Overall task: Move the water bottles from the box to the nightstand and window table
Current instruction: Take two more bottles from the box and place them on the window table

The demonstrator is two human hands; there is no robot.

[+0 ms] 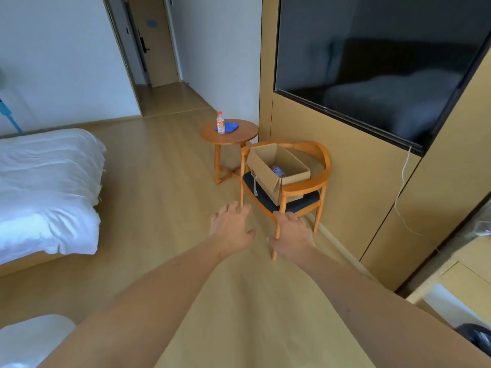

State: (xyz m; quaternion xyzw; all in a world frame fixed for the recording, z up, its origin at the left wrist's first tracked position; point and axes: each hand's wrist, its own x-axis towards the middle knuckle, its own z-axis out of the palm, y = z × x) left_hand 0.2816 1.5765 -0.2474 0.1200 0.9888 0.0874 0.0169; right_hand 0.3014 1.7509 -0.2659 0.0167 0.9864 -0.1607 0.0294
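An open cardboard box (268, 168) sits on the dark seat of a wooden armchair (322, 166) against the right wall. A water bottle (278, 171) lies inside the box, only partly visible. Another bottle (220, 122) with a red cap stands upright on a small round wooden table (239, 138) behind the chair, next to a blue cloth (230, 126). My left hand (230, 226) and my right hand (292, 232) are stretched forward side by side, palms down, fingers relaxed, holding nothing. Both hover short of the chair's front.
A bed with a white duvet (47, 189) fills the left side. A large dark wall screen (377, 65) hangs on the right wall, with a white cable (401, 187) below it. Wooden floor (159, 168) runs between bed and chair toward a hallway door (156, 41).
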